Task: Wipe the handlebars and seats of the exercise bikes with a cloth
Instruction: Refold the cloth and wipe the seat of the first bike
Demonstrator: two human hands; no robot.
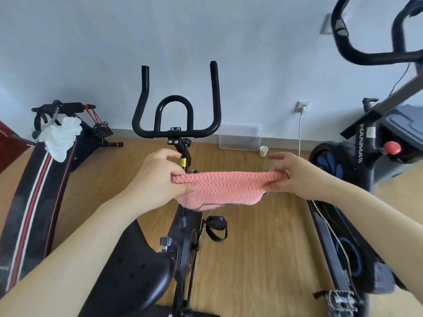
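The stem below the black handlebars (176,110) is partly hidden by the left hand (158,177) and the pink cloth (217,188), and the black seat (137,268) is cut across by the left forearm. The bike on the right (357,179) is cropped by the frame edge, so only part of its handlebar (348,42) is seen; its lower pedal area is blurred. A white object draped on the equipment at the left (61,136) is possibly a crumpled cloth or tissue, though this cannot be settled.

The cloth is held stretched between both hands, in the air above the middle bike's frame and just in front of its handlebars, apart from them. Its left end is pinched between the left thumb and fingers; its right end is bunched and gripped in the right hand (290,177). Both forearms are extended forward from the lower corners, the hands level with each other, with the right index finger raised off the fabric.
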